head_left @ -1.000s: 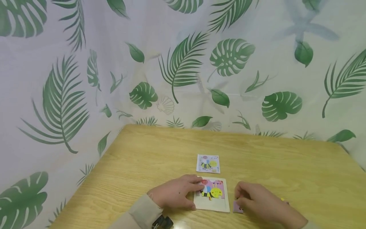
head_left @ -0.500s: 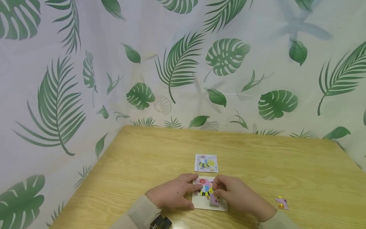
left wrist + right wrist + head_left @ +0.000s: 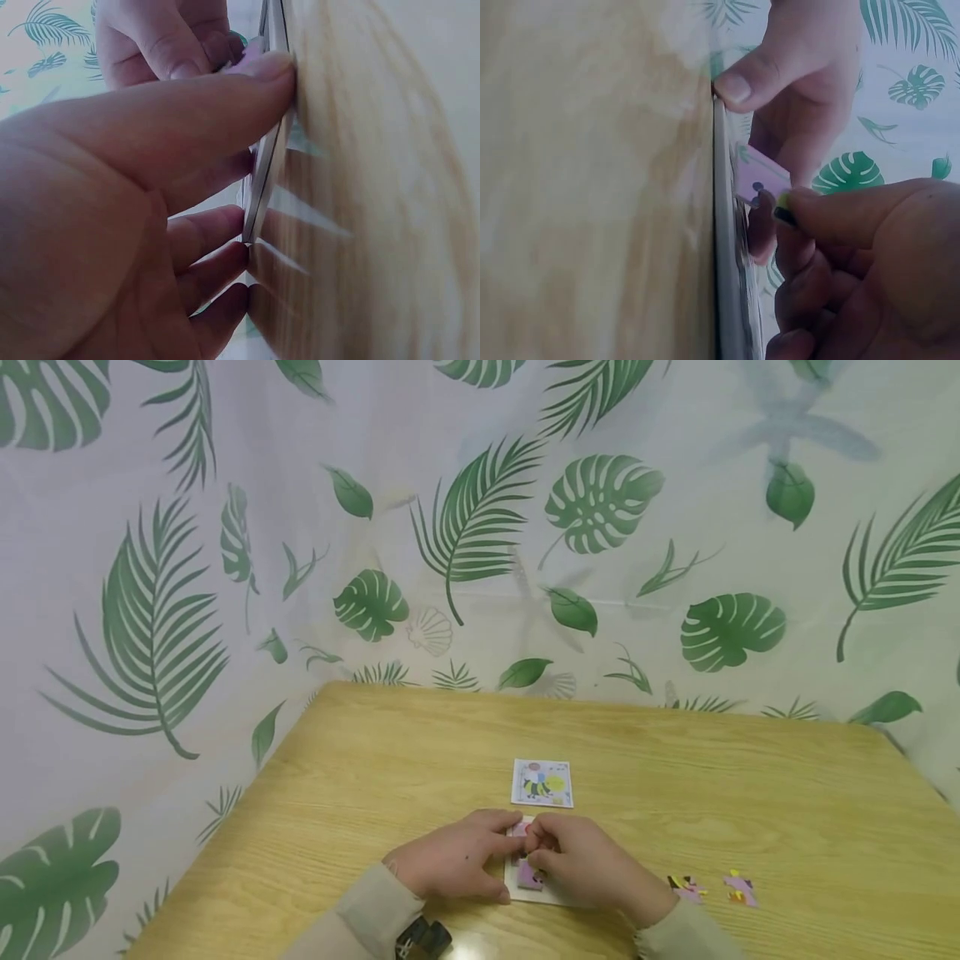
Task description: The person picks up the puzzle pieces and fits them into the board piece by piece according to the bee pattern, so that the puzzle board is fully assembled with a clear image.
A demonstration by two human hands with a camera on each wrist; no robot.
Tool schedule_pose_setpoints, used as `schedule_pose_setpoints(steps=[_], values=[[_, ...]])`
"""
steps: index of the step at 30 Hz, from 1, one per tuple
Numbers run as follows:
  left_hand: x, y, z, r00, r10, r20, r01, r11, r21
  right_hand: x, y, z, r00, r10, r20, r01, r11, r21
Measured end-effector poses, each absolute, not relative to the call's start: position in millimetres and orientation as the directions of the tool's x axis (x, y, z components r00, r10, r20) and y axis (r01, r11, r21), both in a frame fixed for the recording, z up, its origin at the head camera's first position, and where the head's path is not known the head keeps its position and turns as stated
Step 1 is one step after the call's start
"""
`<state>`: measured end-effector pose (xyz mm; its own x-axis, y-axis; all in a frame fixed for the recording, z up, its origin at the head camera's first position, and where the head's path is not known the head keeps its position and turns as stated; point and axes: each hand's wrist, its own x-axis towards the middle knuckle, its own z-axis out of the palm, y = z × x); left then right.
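A pale puzzle board (image 3: 525, 896) lies on the table, its printed surface mostly hidden beneath the hands. My left hand (image 3: 453, 860) rests along its left side, fingers spread over the far corner and thumb (image 3: 266, 67) pressing near the front corner. Between thumb and index finger, my right hand (image 3: 588, 864) pinches a pink puzzle piece (image 3: 761, 172) with dark dots and a yellow-and-black tip. In the right wrist view this piece is tilted over the board's front left part; whether its edge touches the board I cannot tell.
A small card with a bee picture (image 3: 542, 783) lies just beyond the board. To the right are two loose puzzle pieces, one with yellow and black (image 3: 686, 887) and one pink and yellow (image 3: 741, 888). A leaf-patterned curtain (image 3: 465, 527) hangs behind the wooden table (image 3: 390, 760).
My right hand has carried the pink piece from the table right of the board leftward over the board's front left part. Both loose pieces are now uncovered. My left hand stays on the board.
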<state>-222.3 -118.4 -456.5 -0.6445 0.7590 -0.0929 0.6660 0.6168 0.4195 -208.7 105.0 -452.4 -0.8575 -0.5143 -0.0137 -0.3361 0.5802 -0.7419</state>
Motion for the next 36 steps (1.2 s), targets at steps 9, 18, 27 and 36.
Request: schedule_pose_setpoints(steps=[9,18,27,36], values=[[-222.2,-117.6,-456.3,-0.642,0.763,-0.069,0.681,0.61,0.404,-206.4,98.2,-461.3,-0.862,-0.507,0.008,-0.371,0.62,-0.691],[-221.1,-116.4,-454.1,-0.657,0.749,-0.09,0.664,0.631,0.401,-200.4,91.9,-461.8,-0.875,-0.484,0.011,-0.37,0.654,-0.66],[-223.5,-115.7,-455.6,-0.652,0.752,-0.09,0.668,0.627,0.399,-199.7,89.7,-464.9,-0.905,-0.426,-0.003,-0.346,0.737,-0.581],[-223.9,-114.8,-455.1,-0.654,0.749,-0.107,0.652,0.63,0.421,-202.4,96.9,-463.4,-0.892,-0.453,0.003,-0.362,0.71,-0.604]])
